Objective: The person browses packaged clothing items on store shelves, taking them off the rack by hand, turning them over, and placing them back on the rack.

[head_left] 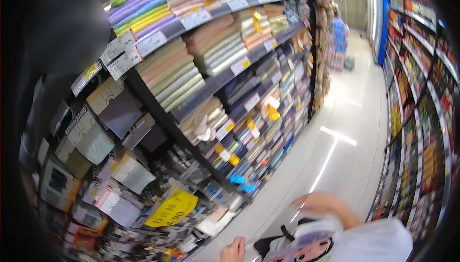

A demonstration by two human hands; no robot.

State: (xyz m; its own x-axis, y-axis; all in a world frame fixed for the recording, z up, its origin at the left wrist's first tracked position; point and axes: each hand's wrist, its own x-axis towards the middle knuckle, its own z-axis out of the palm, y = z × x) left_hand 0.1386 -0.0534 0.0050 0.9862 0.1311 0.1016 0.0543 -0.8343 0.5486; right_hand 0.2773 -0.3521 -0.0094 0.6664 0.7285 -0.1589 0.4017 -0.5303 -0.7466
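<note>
My left hand (233, 250) is at the bottom edge, in front of the pale floor, with its fingers curled in. No object shows in it, and part of it is cut off by the frame. My right hand (316, 203) reaches across in front of my body, over the aisle floor. Motion smears its fingers, and I see nothing held in it. Below it are my white printed shirt (311, 247) and a black strap-like piece. Neither hand touches the shelves. Nearest to my left hand is the lower shelf with small packaged goods (215, 221).
On the left, a shelf rack holds folded towels (223, 53) and hanging packaged textiles (98, 137), with a yellow price sign (172, 208). Along the right run shelves of packaged goods (421, 132). Between them stretches the shiny aisle floor (352, 113), with stacked blue packs (339, 39) farther on.
</note>
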